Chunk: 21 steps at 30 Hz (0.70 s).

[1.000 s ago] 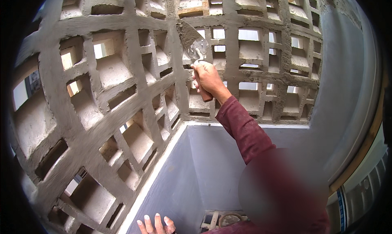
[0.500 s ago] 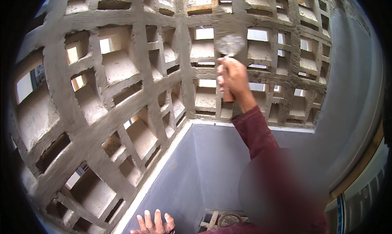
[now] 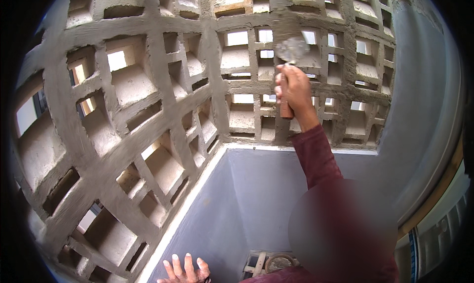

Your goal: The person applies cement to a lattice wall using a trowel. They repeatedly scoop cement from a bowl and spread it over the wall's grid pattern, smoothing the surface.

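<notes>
Filling the side toward nine o'clock, the left openwork wall [image 3: 101,170] of grey, mortar-coated ribs is pierced by square and slot-shaped openings, some letting daylight through. Close to seven o'clock, at the lower edge, the left hand [image 3: 185,272] is released, its fingers parted and pointing up in front of the blue-grey lower wall [image 3: 266,194]; whether it touches that surface I cannot tell. A white ledge [image 3: 187,209] climbs from seven o'clock toward the corner, along the foot of the openwork. Between five and six o'clock, a round object [image 3: 280,264] shows partly above the lower edge.

Toward one o'clock is the trowel [image 3: 291,51], its grey-smeared blade pointing at twelve and blurred, its brown handle pointing at six. The blade lies in front of the right openwork wall [image 3: 353,89]; contact is too blurred to judge. Just below the blade, the right hand [image 3: 297,90] is closed around the handle, and its maroon sleeve [image 3: 320,157] runs down toward five o'clock. Toward three o'clock stands a smooth grey-blue wall [image 3: 419,95], with a wooden strip [image 3: 434,204] below it near four.
</notes>
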Each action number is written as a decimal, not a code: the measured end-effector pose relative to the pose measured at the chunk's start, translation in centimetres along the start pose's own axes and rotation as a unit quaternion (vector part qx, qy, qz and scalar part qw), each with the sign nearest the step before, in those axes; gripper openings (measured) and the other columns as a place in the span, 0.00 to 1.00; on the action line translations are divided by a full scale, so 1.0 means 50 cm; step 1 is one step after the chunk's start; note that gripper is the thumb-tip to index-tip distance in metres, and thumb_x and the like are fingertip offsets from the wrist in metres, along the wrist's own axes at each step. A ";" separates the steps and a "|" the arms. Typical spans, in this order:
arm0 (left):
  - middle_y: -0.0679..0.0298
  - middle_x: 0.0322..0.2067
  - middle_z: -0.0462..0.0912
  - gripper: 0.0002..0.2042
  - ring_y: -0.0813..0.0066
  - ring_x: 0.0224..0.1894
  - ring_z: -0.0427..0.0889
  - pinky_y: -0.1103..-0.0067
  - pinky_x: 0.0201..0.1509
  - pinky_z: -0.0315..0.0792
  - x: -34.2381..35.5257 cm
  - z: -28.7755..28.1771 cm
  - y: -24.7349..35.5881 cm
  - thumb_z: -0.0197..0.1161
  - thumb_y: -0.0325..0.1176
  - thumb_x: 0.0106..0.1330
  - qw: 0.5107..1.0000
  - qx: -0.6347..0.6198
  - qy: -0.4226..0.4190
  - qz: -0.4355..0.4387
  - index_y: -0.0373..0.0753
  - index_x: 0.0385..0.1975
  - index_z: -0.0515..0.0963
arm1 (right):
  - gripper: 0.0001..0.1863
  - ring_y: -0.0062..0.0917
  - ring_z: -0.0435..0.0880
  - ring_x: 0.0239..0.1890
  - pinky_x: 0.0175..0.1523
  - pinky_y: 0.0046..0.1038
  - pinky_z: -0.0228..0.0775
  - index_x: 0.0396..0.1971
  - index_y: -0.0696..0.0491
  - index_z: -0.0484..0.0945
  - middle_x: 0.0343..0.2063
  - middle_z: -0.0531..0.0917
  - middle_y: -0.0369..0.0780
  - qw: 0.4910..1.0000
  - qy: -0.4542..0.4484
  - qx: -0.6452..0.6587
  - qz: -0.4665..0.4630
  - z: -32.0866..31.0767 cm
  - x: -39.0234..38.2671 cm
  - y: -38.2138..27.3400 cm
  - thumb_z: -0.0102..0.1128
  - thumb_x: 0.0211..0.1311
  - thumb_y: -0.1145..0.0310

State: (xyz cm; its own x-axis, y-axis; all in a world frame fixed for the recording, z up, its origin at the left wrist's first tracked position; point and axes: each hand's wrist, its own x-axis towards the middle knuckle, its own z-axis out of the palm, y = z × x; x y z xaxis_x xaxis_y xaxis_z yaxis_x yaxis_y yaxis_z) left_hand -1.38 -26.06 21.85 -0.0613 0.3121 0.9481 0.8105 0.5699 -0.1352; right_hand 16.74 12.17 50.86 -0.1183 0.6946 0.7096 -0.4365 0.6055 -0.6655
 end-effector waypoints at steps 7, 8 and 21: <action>0.59 0.47 0.78 0.13 0.51 0.56 0.71 0.48 0.67 0.24 0.011 0.002 0.006 0.62 0.45 0.52 1.000 0.006 -0.005 -0.003 0.51 0.37 0.80 | 0.17 0.14 0.69 0.15 0.14 0.18 0.64 0.46 0.58 0.69 0.23 0.73 0.34 0.990 -0.128 0.030 0.041 0.061 -0.021 -0.014 0.41 0.69 0.61; 0.59 0.47 0.78 0.13 0.51 0.56 0.71 0.48 0.67 0.24 0.015 0.001 0.008 0.62 0.45 0.52 1.000 0.007 -0.005 -0.009 0.51 0.37 0.81 | 0.16 0.15 0.70 0.15 0.14 0.18 0.64 0.45 0.58 0.70 0.23 0.73 0.34 0.988 -0.136 0.039 0.054 0.080 -0.014 -0.012 0.42 0.69 0.62; 0.58 0.47 0.78 0.13 0.51 0.57 0.69 0.48 0.67 0.24 0.003 0.004 0.000 0.63 0.45 0.52 1.000 -0.011 0.015 -0.004 0.52 0.36 0.81 | 0.14 0.16 0.70 0.13 0.13 0.20 0.66 0.40 0.57 0.70 0.21 0.72 0.35 0.996 -0.039 0.086 -0.002 -0.032 -0.027 -0.016 0.43 0.68 0.62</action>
State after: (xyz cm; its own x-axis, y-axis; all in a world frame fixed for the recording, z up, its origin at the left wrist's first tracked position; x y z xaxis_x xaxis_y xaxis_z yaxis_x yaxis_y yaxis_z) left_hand -1.51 -25.88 21.94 -0.0518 0.2848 0.9572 0.8224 0.5559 -0.1209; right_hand 18.68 11.37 50.08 -0.1830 0.6556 0.7326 -0.5827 0.5279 -0.6179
